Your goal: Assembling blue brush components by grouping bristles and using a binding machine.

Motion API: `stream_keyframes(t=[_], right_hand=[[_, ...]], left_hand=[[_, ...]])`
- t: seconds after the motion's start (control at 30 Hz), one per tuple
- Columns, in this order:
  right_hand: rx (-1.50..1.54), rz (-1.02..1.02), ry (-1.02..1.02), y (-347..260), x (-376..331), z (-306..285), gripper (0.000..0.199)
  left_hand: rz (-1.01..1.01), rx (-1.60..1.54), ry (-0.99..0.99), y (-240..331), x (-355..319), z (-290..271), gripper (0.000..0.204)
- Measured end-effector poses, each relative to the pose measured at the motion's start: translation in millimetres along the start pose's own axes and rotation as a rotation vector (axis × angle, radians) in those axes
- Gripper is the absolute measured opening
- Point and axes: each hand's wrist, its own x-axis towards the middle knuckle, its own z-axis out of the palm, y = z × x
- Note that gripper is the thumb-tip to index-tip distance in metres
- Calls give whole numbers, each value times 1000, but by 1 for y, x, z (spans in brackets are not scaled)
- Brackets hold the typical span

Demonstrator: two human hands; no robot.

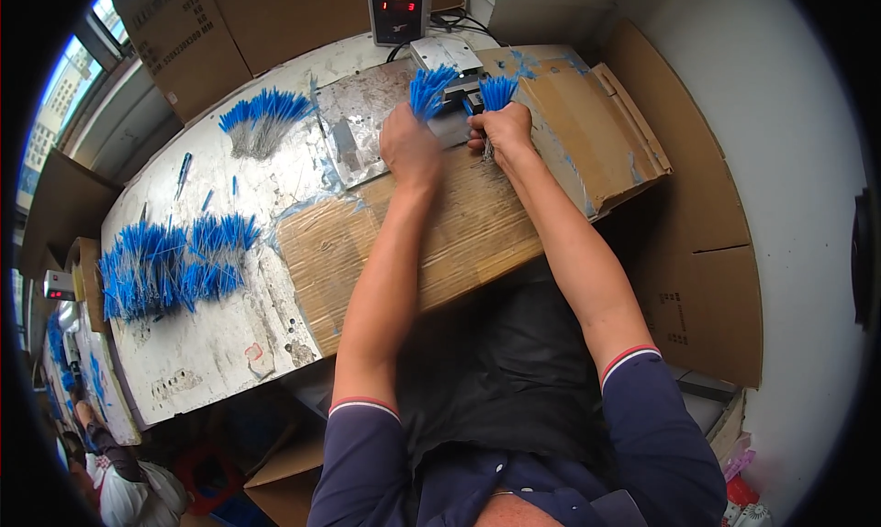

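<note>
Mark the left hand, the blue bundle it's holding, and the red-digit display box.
Left hand (409,148): head view, on the back of the hand.
Blue bundle (430,91): head view, on its blue tips.
Red-digit display box (399,15): head view, on its dark front face.

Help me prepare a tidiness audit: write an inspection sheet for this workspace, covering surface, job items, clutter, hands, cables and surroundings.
Surface: white table scuffed and stained; brown cardboard sheet along the near edge.
Job items: far strand pile and larger near strand pile, blue and grey, at left.
Clutter: pen-like tool and loose blue strands between the piles.
Hands: left hand, slightly blurred, around a blue bundle; right hand gripping a second bundle.
Cables: black cables beside the lit display box.
Surroundings: cardboard panels; white wall at right.
</note>
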Motion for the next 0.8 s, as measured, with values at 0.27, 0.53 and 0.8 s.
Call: stream_keyframes(t=[0.27, 0.53, 0.8], right_hand=[[307, 38, -155, 3, -12, -19, 12], [443, -25, -215, 11, -15, -28, 12], [344, 4, -265, 15, -13, -33, 14]], left_hand=[[43, 69, -106, -3, -2, 0, 18], [8, 58, -174, -1, -2, 0, 18], [3, 58, -197, -2, 0, 0, 19]])
